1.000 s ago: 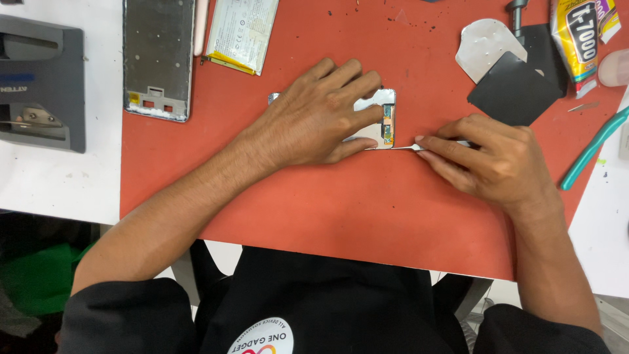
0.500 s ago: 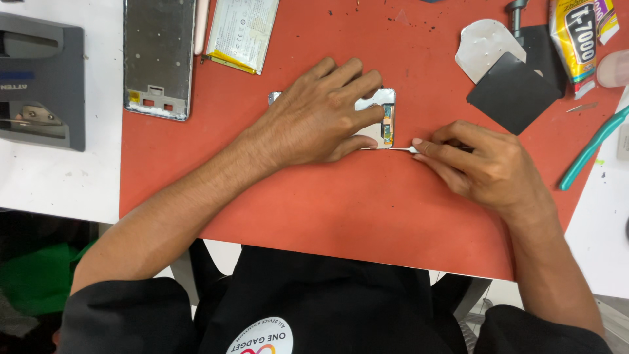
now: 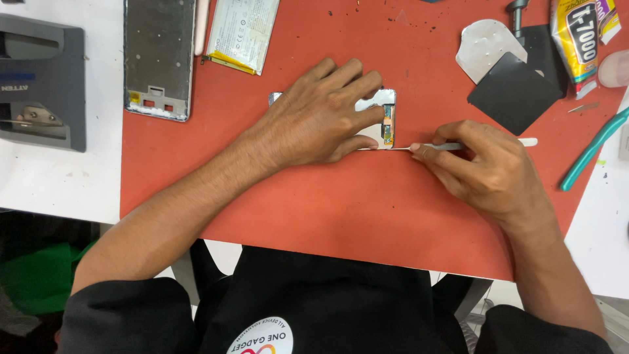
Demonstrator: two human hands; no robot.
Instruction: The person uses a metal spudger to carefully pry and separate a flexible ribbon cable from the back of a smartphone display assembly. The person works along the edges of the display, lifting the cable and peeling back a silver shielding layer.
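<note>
Nearest the camera: black shirt point(image 3: 341, 301) of the seated person, both forearms reaching forward over the edge of a red mat point(image 3: 314, 203) that lies on a white table point(image 3: 46, 183).

Right hand point(image 3: 488, 170): fingers drawn together, pinched on a thin flat metal tool point(image 3: 452, 146). The tool lies nearly level; its pale far end sticks out past the knuckles to the right, and its tip points left, meeting the lower right edge of the phone part point(image 3: 380, 115).

Left hand point(image 3: 324, 118): laid flat, palm down, fingers spread, pressing on the phone part and covering most of it. Only the part's right end shows, silvery with a small green and orange circuit strip, plus a bit of its upper left corner. The part sits on the mat, about mid-width.

Farther back, left: a bare phone frame point(image 3: 159, 56) straddling the mat's left edge, with a flat battery point(image 3: 242, 33) just beside it. A grey box-shaped device point(image 3: 40, 85) rests on the table at far left.

Farther back, right: a black square sheet point(image 3: 514, 92) overlapping a pale rounded sheet point(image 3: 485, 46), a glue tube point(image 3: 580, 39) near the top corner, and a teal-handled tool point(image 3: 593, 154) lying across the mat's right edge.
</note>
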